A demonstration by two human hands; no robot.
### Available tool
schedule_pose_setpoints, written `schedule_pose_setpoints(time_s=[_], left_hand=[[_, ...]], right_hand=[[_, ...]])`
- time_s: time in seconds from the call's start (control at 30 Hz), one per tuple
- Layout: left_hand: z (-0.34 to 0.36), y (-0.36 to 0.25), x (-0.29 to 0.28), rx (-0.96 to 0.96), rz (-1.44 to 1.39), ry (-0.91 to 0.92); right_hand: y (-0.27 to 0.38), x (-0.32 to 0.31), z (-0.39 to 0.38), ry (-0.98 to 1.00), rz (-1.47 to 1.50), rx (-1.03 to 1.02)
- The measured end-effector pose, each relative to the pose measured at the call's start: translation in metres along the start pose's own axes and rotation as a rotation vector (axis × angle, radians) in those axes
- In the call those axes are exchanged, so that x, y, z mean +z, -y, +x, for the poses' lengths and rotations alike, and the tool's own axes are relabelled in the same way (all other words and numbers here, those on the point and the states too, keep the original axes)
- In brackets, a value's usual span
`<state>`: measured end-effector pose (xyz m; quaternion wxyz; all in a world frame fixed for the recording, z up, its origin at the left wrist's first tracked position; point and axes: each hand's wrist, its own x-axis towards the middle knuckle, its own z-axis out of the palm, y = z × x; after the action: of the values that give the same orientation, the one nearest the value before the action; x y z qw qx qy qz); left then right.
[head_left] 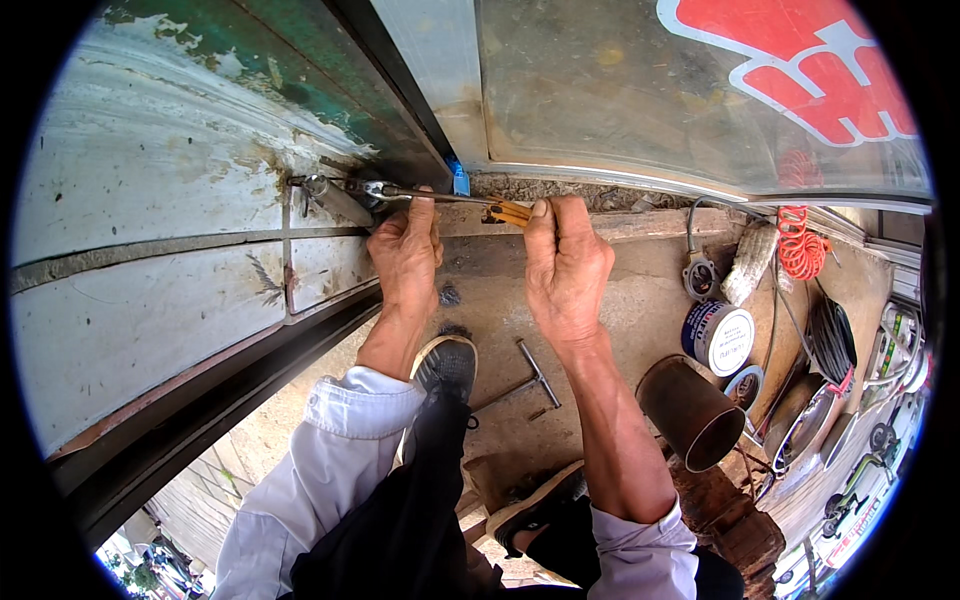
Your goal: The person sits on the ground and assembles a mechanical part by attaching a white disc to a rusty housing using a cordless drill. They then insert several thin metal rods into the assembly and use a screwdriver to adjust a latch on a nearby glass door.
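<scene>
My right hand (570, 260) is wrapped round the orange handle (511, 213) of a screwdriver, whose long metal shaft (465, 199) points left. Along that shaft, the thumb and fingers of my left hand (405, 250) are closed. The shaft's far end meets a small metal fitting (370, 188) at the corner of the pale, worn tiled ledge. Beside the fitting lies a grey metal cylinder (338, 200), resting against the ledge. I cannot make out exactly where the screwdriver's tip sits.
A T-shaped wrench (535, 372) lies on the floor between my feet. To the right stand a rusty metal can (692, 412), a white-lidded tub (725, 338), a red coiled hose (800, 245) and black cable (832, 335). A framed glass panel (620, 110) rises ahead.
</scene>
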<state>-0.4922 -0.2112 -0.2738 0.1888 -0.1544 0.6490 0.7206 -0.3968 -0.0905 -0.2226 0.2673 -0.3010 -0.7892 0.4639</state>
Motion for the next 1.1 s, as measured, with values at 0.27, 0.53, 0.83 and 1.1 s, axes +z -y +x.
schedule_pose_setpoints(time_s=[0.27,0.53,0.83,1.1], left_hand=[[0.0003,-0.0006,0.0004,0.009,-0.011,0.019],[0.0011,-0.0011,0.0007,0.009,-0.013,0.025],[0.003,0.001,0.0,0.003,-0.011,0.007],[0.0058,0.0027,-0.0001,-0.003,-0.009,0.004]], right_hand=[[-0.0013,-0.0018,-0.0009,0.0,-0.052,-0.098],[-0.0034,-0.0011,-0.001,-0.002,-0.042,-0.112],[-0.0037,-0.0014,-0.0009,-0.003,-0.048,-0.124],[-0.0023,-0.0015,-0.0005,-0.008,-0.039,-0.123]])
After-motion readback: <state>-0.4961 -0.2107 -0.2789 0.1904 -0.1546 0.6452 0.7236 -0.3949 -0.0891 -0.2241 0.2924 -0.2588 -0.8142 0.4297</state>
